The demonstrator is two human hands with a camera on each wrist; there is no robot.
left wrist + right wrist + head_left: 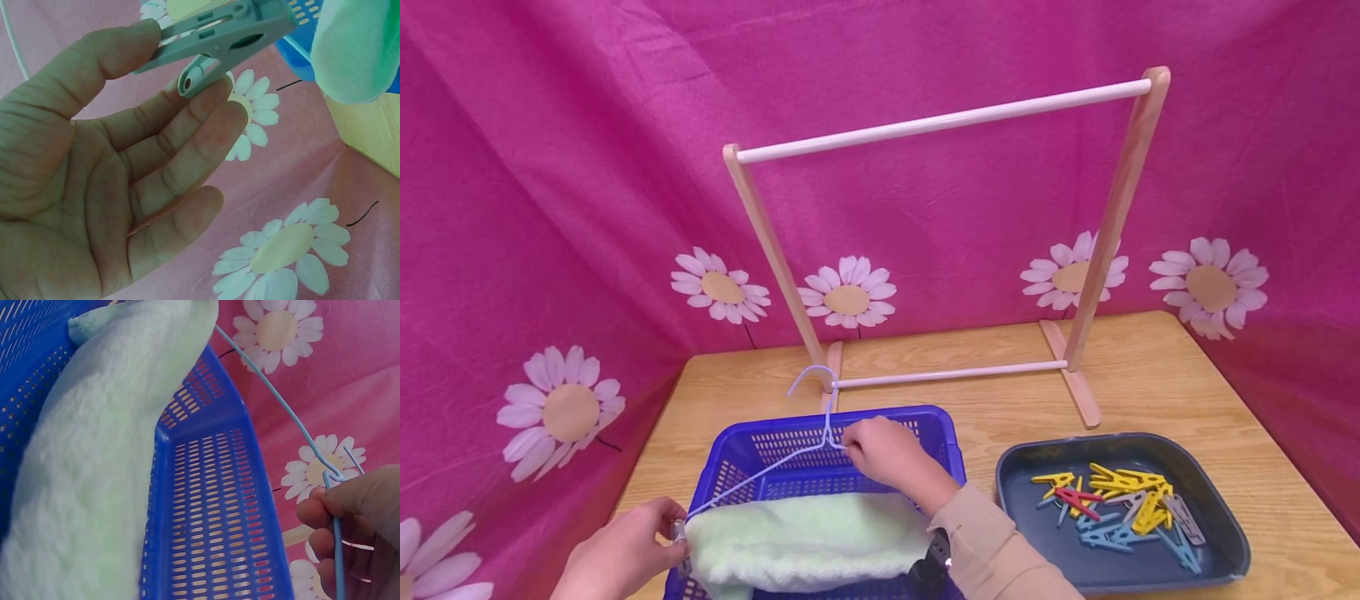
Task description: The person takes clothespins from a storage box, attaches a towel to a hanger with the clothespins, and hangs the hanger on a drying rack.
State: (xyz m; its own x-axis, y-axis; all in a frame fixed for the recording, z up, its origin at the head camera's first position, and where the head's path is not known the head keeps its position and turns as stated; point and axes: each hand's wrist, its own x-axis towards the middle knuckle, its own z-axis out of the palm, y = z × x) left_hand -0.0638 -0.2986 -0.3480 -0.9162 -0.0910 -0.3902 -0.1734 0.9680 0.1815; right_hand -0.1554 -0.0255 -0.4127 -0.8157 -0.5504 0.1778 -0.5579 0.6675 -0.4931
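A light blue wire hanger (760, 476) hangs over the blue plastic basket (953, 454), its hook pointing up. My right hand (889, 454) grips the hanger's arm just beside the neck. A fluffy pale green towel (805, 533) lies folded along the lower part of the hanger, above the basket. Between thumb and fingers, my left hand (621, 550) pinches a grey clothespin (231, 37) at the towel's left end. In the left wrist view the clothespin's tip is close to the hanger wire; whether it bites on anything cannot be made out.
Behind the basket stands a wooden drying rack with a white top bar (940, 122). On the right, a dark tray (1037, 542) holds several yellow, blue, grey and red clothespins (1123, 500). A pink flowered cloth (925, 217) surrounds the wooden table (977, 408).
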